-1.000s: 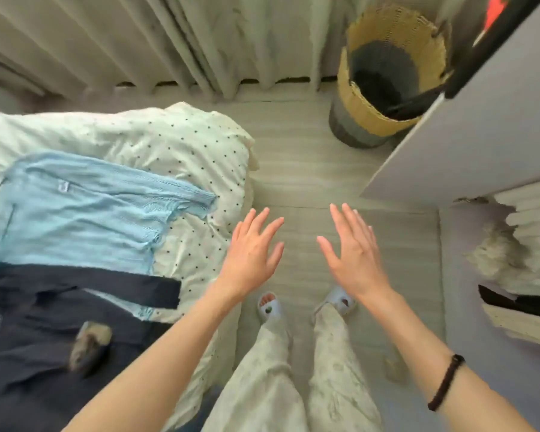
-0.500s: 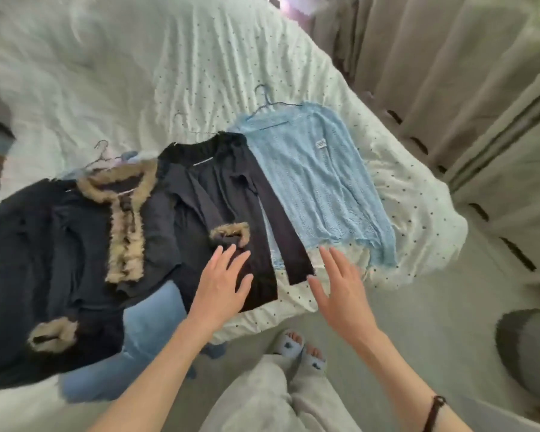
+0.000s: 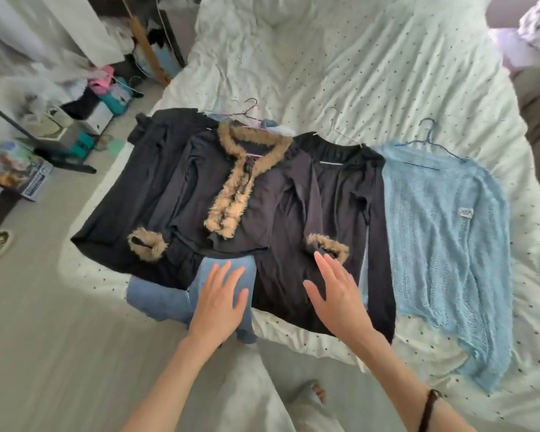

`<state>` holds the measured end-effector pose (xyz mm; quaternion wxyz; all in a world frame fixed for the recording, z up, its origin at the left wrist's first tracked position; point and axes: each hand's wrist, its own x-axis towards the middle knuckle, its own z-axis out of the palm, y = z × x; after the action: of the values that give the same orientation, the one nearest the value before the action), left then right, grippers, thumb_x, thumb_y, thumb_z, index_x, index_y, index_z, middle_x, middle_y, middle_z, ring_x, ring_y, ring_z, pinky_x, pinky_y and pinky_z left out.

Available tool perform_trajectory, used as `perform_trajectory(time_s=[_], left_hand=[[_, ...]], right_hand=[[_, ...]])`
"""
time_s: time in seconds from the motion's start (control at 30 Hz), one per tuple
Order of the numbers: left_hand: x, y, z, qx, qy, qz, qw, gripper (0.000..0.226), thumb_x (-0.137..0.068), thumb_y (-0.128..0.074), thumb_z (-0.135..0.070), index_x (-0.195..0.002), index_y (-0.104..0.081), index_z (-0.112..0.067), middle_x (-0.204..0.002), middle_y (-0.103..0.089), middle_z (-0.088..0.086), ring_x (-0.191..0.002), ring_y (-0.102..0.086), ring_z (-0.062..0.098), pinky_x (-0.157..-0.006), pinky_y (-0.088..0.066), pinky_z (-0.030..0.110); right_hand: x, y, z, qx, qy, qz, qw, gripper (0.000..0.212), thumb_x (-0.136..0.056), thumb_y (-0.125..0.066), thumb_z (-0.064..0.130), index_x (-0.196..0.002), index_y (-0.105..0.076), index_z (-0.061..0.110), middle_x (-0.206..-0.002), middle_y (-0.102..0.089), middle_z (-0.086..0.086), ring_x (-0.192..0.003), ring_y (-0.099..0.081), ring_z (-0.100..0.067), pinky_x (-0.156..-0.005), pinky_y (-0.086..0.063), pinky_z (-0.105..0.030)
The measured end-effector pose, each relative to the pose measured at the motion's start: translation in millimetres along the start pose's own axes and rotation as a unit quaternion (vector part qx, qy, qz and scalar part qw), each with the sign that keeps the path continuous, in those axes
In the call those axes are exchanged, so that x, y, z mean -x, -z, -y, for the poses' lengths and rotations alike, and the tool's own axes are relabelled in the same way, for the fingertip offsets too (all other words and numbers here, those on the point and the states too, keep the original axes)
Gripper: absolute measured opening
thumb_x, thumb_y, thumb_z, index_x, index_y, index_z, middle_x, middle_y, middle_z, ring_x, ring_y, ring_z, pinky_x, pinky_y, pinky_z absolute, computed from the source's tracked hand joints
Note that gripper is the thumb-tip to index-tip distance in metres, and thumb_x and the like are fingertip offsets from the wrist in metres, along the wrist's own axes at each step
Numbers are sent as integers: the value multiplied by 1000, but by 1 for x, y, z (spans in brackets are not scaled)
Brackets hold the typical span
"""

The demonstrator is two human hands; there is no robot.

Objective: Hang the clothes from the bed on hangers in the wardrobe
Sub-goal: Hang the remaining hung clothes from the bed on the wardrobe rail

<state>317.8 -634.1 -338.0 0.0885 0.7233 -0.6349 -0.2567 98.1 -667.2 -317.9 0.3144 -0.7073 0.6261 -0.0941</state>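
Looking down from the head camera, I see the wide bed (image 3: 371,67) with its crumpled white dotted cover filling most of the view, and the clothes lie in a row across its near edge. Farthest left is a plain black garment (image 3: 128,194), its hem near the bed's corner. Partly over it lies the black cardigan with tan fur trim (image 3: 200,188) along its collar, front and cuffs, on a thin wire hanger (image 3: 247,112) whose hook points up the bed. Beside that, overlapping its right sleeve, is a black long-sleeved top (image 3: 340,198) on its own wire hanger. At the right end the light blue knitted sweater (image 3: 443,232) lies flat on a blue hanger, its lower corner trailing toward the bed's edge. A pair of light blue jeans (image 3: 169,294) sticks out from under the black pieces and hangs over the near edge toward the grey floor (image 3: 44,322). My left hand (image 3: 219,304) is over the jeans with fingers straight and spread, its grip wide and holding nothing; whether it touches the denim I cannot tell. My right hand (image 3: 337,294) is over the hem of the black top, fingers likewise straight, fingertips just below a fur cuff, grip wide. A dark band (image 3: 428,408) circles the right wrist. Boxes and clutter (image 3: 75,113) sit on the floor at upper left.
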Motion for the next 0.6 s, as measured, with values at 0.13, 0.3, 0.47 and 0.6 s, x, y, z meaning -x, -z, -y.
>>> perform_trajectory(time_s=[0.13,0.3,0.47,0.6], left_hand=[[-61,26,35,29,14,-5,999,47,-97,-43,-30,-142,-34,-19,-153,-20,3,-143,-5,19,-114,-13,34],[-182,63,82,51,-6,15,999,45,-98,-42,-27,-141,-35,-18,-152,-22,3,-143,-7,19,-114,-12,31],[-312,89,126,39,13,50,998,44,-98,-39,-27,-141,-34,-17,-152,-25,5,-143,-11,20,-113,-16,34],[-397,91,141,24,-26,71,997,44,-99,-39,-25,-141,-35,-15,-151,-26,6,-143,-11,22,-113,-17,34]], right_hand=[[-71,-6,27,13,6,7,1000,58,-97,-41,38,-148,-19,19,-153,-25,-3,-142,-17,-18,-116,-17,-38],[-191,-16,55,27,-50,5,998,58,-97,-43,35,-147,-22,16,-151,-30,-4,-141,-22,-19,-115,-20,-35],[-316,-25,66,32,-95,21,995,55,-98,-42,33,-146,-26,13,-148,-34,-4,-137,-30,-19,-111,-24,-31],[-398,-28,56,55,-139,36,988,54,-98,-41,34,-145,-26,12,-145,-37,-8,-134,-34,-23,-106,-29,-33]])
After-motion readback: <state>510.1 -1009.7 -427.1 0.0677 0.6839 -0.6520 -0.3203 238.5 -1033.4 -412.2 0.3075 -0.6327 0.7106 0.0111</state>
